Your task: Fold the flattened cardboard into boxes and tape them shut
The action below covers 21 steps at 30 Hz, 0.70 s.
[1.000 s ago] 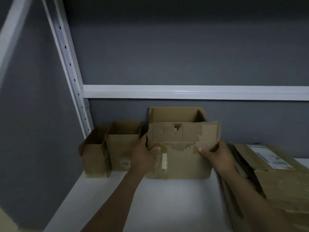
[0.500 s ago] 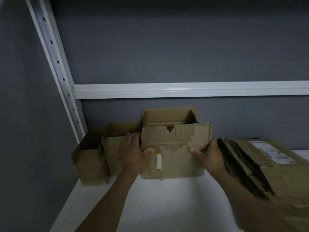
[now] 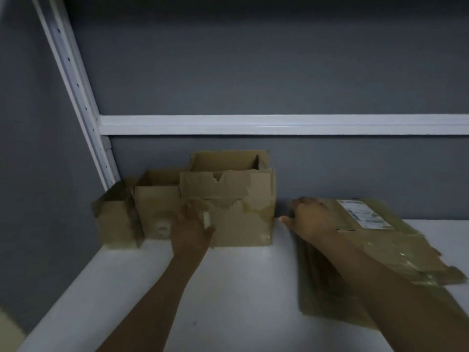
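A large open cardboard box (image 3: 241, 217) with a torn front flap stands on the white shelf (image 3: 228, 288) against the grey back wall. My left hand (image 3: 191, 229) is in front of the box's lower left corner with its fingers relaxed; whether it touches the box is blurred. My right hand (image 3: 312, 219) lies open on the near end of a stack of flattened cardboard (image 3: 380, 255), apart from the box. The top sheet of the stack carries a white label (image 3: 363, 214).
Two smaller open boxes, one (image 3: 157, 204) beside the large box and one (image 3: 115, 219) in the left corner, stand along the wall. A white perforated upright (image 3: 73, 92) and a white crossbar (image 3: 279, 124) frame the shelf.
Both hands have let go of the large box, which now stands against the wall. My right hand moved right onto the flattened stack; my left hand drew back a little.
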Each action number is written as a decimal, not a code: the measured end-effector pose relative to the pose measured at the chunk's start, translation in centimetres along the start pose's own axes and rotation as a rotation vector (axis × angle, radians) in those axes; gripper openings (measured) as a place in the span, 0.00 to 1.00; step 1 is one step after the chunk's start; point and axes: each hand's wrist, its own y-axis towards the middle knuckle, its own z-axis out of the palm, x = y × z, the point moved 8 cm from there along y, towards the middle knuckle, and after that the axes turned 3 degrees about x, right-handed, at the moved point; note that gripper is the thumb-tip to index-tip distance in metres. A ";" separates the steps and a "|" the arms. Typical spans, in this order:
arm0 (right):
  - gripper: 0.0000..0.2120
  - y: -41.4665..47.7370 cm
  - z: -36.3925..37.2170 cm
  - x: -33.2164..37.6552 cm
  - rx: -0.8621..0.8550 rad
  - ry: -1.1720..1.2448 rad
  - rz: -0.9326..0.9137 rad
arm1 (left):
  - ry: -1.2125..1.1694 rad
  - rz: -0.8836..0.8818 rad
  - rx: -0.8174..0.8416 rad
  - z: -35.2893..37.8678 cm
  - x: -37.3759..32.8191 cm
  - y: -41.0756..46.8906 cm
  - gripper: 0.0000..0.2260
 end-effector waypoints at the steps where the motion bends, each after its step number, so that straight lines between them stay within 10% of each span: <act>1: 0.23 -0.9 -0.4 -0.8 -0.001 -0.005 -0.026 | -0.011 -0.027 -0.002 0.3 -1.0 -1.1 0.38; 10: 0.33 -7.6 -0.3 -13.4 0.130 -0.021 -0.192 | -0.180 0.204 0.247 3.7 -19.0 -8.4 0.23; 16: 0.63 -9.7 3.4 -19.0 0.356 0.054 -0.168 | -0.304 0.338 0.435 6.3 -27.5 -10.8 0.21; 21: 0.60 -10.8 5.9 -20.0 0.297 0.076 -0.206 | -0.409 0.336 0.504 7.9 -30.2 -11.2 0.25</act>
